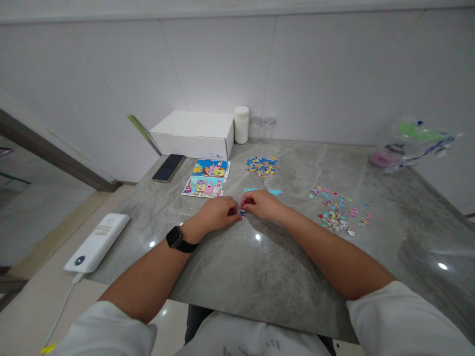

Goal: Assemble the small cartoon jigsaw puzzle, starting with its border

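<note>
Near the middle of the grey table, a few small joined puzzle pieces [243, 212] in dark blue and red lie between my fingertips. My right hand [262, 204] is closed on them from the right, thumb and fingers pinched together. From the left, my left hand [218, 213] meets their edge with its fingers curled and thumb pressed in. Just behind my right hand shows a light blue strip of puzzle [275, 192], partly covered by that hand. Left of it lies the cartoon reference picture [204, 187], printed in two panels.
One heap of loose blue and yellow pieces [262, 166] sits at the back, a pastel heap [336, 217] to the right. Around the edges are a phone [168, 168], white box [193, 133], white bottle [241, 125], glass jars [262, 129], plastic bag [411, 146] and cabled power bank [98, 242].
</note>
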A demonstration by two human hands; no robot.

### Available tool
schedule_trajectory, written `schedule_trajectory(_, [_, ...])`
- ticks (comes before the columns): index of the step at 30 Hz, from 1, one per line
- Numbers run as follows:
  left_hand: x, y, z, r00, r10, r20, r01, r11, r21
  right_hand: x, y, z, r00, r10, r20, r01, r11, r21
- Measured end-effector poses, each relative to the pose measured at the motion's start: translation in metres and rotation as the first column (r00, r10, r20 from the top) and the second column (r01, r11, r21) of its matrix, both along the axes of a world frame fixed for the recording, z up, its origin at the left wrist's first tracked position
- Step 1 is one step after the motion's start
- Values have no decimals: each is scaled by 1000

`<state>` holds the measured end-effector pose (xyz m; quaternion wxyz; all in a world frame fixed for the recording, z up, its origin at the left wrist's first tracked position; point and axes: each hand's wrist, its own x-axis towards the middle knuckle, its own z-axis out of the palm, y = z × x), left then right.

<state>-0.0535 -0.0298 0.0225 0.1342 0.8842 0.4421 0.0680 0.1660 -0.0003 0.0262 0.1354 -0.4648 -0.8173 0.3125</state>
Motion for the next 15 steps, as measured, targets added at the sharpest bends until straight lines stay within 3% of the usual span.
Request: schedule_trajectory(15, [10,-3,0,998,-50,24,49,996,76,-2,-7,7,959,-5,283,-37,989,142])
